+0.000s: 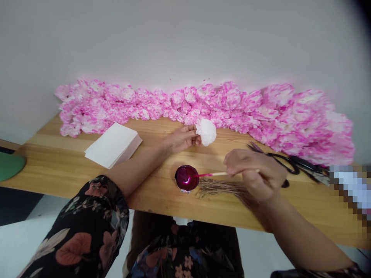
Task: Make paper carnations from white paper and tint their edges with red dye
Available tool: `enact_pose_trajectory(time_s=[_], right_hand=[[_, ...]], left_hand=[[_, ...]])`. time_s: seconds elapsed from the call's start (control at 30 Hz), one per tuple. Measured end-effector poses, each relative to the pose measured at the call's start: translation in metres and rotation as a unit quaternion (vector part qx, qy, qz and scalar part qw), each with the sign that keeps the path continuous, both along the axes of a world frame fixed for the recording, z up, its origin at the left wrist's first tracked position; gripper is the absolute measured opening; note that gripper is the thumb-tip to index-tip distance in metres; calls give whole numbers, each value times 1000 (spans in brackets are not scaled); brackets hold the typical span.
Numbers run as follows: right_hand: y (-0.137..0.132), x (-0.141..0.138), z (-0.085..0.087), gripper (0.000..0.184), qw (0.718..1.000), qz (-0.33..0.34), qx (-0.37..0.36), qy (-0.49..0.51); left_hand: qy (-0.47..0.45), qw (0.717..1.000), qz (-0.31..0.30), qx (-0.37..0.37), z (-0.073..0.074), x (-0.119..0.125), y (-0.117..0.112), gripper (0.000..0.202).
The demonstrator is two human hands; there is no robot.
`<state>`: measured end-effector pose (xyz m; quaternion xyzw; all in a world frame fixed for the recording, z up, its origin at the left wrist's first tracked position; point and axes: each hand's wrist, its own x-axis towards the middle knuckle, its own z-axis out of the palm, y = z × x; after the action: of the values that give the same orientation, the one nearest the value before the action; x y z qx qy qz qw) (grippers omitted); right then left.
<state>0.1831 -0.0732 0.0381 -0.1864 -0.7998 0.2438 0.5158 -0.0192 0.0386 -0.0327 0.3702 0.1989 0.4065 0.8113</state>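
My left hand (185,138) is closed on a white tissue paper flower (207,132), holding it above the table near a long row of flowers. Between the fingers of my right hand (255,172) is a thin wooden stick (218,174), its left end stained magenta. That stained tip reaches the right rim of a small round cup (185,178) of dark magenta liquid. Beneath my right hand lies a bundle of thin brown twigs (220,188), partly hidden by the hand.
Many pink-and-white paper flowers (145,102) line the back of the wooden table (162,199) against the wall. A stack of white paper (113,143) lies on the left. Black-handled scissors (285,162) and pliers (313,170) lie on the right. A green round object (11,166) shows at far left.
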Motion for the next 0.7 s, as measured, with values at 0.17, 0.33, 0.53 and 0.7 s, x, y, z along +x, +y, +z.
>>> enact_pose_trajectory(time_s=[0.17,0.33,0.53,0.7], right_hand=[[-9,-19,2,11,969,21,160,-185],[-10,-24,-4,3,957,2,185,-223],[-9,-13,-3,19,996,-64,-16,-58],[-7,-10,-8,28,980,-162,-106,-55]], left_hand=[[-6,1000,-5,7,-1,-1,1,33],[-5,1000,-4,9,-1,-1,1,31],[0,1000,-1,4,-4,0,3,29],[-4,1000,-9,7,-5,1,3,29]])
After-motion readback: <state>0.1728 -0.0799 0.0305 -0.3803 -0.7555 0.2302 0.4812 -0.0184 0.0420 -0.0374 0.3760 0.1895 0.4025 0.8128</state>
